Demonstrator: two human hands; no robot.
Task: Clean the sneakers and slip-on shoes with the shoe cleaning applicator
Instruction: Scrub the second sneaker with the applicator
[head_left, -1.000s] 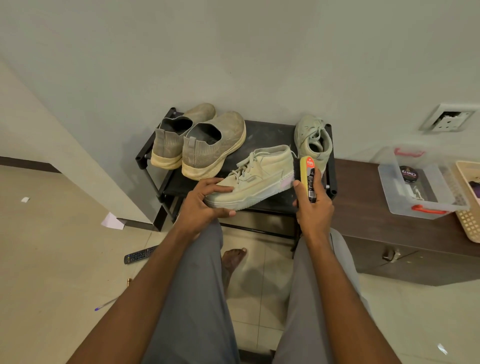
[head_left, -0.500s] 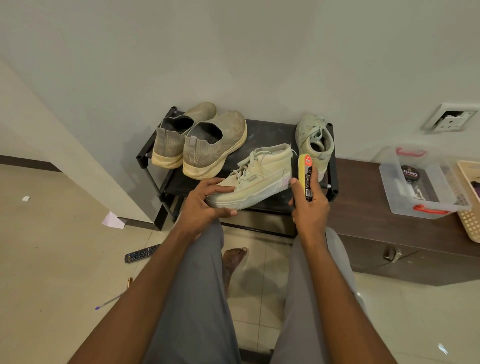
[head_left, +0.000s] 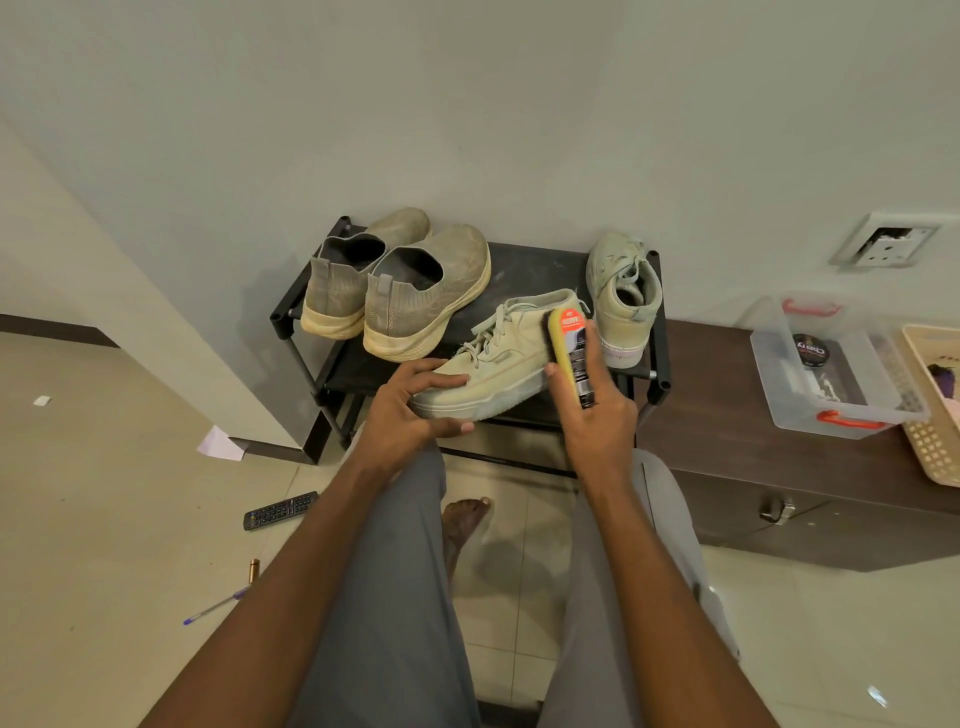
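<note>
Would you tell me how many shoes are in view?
4: two slip-ons at the rack's left, one sneaker at its right, one sneaker held in front. None seems hidden.

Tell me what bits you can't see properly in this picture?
- Head view: the sneaker heel, hidden behind the applicator and right hand.
- Applicator label: print too small to read.
- Basket: cut off by the right edge.
- Rack lower shelf: hidden by the top shelf and shadow.

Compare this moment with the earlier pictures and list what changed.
The right hand has slid the applicator leftward over the sneaker heel. The left hand still grips the toe; slip-ons and other sneaker unmoved.
</note>
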